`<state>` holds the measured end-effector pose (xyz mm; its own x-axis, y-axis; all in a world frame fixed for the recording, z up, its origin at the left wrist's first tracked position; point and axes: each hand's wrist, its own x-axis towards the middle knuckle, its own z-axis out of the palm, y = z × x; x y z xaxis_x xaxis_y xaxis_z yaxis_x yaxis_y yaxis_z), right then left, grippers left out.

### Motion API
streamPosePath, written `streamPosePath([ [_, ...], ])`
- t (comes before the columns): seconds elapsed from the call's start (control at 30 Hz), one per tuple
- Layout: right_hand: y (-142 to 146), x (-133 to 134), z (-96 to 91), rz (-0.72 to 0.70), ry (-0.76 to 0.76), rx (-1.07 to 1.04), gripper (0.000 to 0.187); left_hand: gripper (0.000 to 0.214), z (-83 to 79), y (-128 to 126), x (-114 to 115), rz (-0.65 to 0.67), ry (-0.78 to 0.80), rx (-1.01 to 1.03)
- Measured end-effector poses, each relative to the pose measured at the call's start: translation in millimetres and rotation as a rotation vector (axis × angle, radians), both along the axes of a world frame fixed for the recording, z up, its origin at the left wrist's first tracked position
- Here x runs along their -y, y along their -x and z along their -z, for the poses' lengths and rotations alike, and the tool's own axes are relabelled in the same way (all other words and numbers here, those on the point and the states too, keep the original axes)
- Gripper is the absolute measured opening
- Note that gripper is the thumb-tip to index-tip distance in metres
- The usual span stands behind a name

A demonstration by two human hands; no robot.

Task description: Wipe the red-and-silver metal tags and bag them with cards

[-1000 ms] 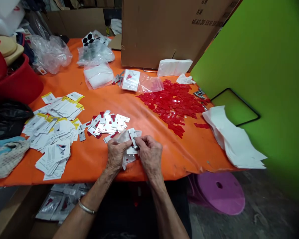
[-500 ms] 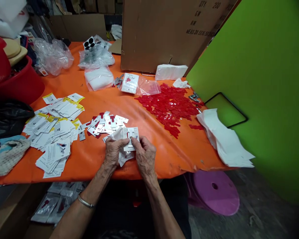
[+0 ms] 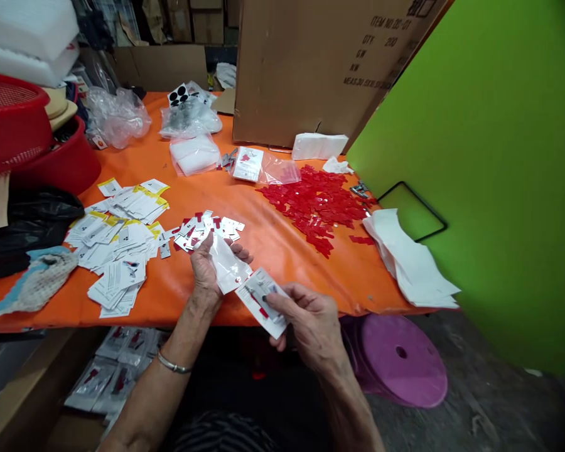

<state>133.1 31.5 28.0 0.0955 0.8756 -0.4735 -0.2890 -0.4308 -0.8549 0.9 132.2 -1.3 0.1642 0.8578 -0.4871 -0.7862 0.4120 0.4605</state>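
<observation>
My left hand [image 3: 208, 269] holds a bunch of small clear plastic bags [image 3: 228, 267] at the front edge of the orange table [image 3: 273, 242]. My right hand [image 3: 308, 321] is below the table's edge, pinching a filled clear packet [image 3: 261, 300] with a white card and a red piece inside. Just beyond my left hand lies a small heap of white cards with red pieces [image 3: 206, 229]. A large spread of loose red plastic pieces [image 3: 317, 201] lies to the right of the middle.
White and yellow leaflets [image 3: 117, 242] cover the left of the table. A stack of white sheets [image 3: 407, 260] hangs off the right edge. A cardboard box [image 3: 311, 63], plastic bags [image 3: 191, 116], red baskets [image 3: 32, 135] and a green panel [image 3: 489, 157] surround it. A purple disc [image 3: 400, 361] lies on the floor.
My hands have parted: the right drew the filled packet toward me and down off the table's edge, while the left stays at the edge with the empty bags. The view shifted slightly.
</observation>
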Motion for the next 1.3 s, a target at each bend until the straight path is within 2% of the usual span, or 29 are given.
streamPosePath([
  [0.1,16,5,6.8,-0.006,0.055,-0.002,0.028,0.036,3.3,-2,2,-0.021,0.000,-0.042],
  [0.2,20,3,15.8,0.037,0.059,-0.030,0.027,0.038,7.0,0,1,-0.020,-0.029,-0.057],
  [0.33,12,0,26.5,0.197,0.010,-0.059,0.028,0.026,5.2,3,8,-0.012,-0.055,-0.120],
  [0.4,8,-1,31.4,0.286,-0.044,-0.039,0.028,0.019,1.7,2,19,0.037,-0.066,-0.206],
  [0.47,7,-2,35.9,0.331,-0.102,0.009,0.027,0.023,-1.4,-1,33,0.129,-0.076,-0.306],
  [0.6,12,-2,39.7,0.301,-0.147,0.169,0.024,0.027,-1.3,-12,57,0.254,-0.116,-0.420],
  [0.73,16,2,39.3,0.195,-0.126,0.308,0.029,0.025,6.0,-17,57,0.172,-0.103,-0.459],
  [0.8,14,5,40.8,0.174,-0.110,0.313,0.032,0.025,9.4,-17,54,0.142,-0.085,-0.474],
  [0.9,11,7,44.8,0.197,-0.111,0.210,0.034,0.026,12.6,-15,50,0.070,-0.050,-0.510],
  [1.0,10,6,46.5,0.203,-0.150,0.065,0.026,0.024,13.9,-15,50,-0.038,-0.010,-0.517],
  [1.07,12,4,45.7,0.196,-0.144,0.029,0.039,0.022,14.5,-15,50,-0.088,0.005,-0.517],
  [1.13,14,2,43.9,0.209,-0.132,0.044,0.044,0.021,15.8,-14,50,-0.102,0.018,-0.521],
  [1.3,15,-3,41.2,0.179,-0.137,-0.001,0.035,0.021,27.1,-7,45,-0.046,0.060,-0.516],
])
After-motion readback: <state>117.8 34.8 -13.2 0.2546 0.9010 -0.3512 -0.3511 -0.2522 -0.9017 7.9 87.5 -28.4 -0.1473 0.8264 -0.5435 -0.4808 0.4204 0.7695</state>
